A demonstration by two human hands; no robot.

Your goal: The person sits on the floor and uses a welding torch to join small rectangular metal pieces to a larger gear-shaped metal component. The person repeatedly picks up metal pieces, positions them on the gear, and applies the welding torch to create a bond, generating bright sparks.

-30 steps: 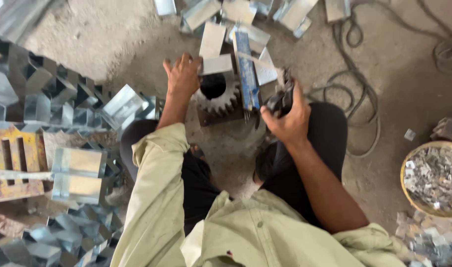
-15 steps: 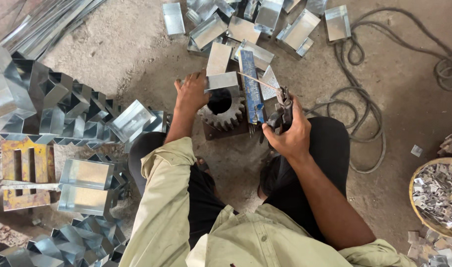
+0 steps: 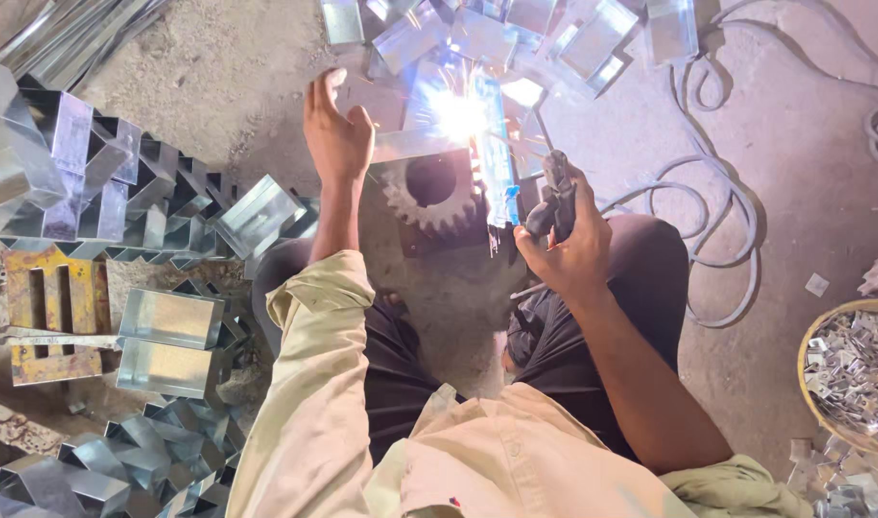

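Dusty concrete floor [image 3: 218, 125] fills the frame, seen from above a seated person in a pale shirt. At upper centre, a bright welding flash [image 3: 458, 113] with sparks sits on a folded sheet-metal piece [image 3: 492, 144] lying over a large toothed gear [image 3: 434, 192]. Left hand [image 3: 335, 129], fingers spread fairly wide, rests flat on a metal plate [image 3: 386, 101] just left of the flash. Right hand [image 3: 569, 245], at centre right, is closed in a fist around a dark welding holder [image 3: 554, 187] aimed toward the flash. Grey cable [image 3: 727, 240] loops across the right side. Stacked folded metal brackets [image 3: 84, 182] occupy the left, more lie along the top edge, and a basket of small metal scraps [image 3: 856, 369] sits at lower right.
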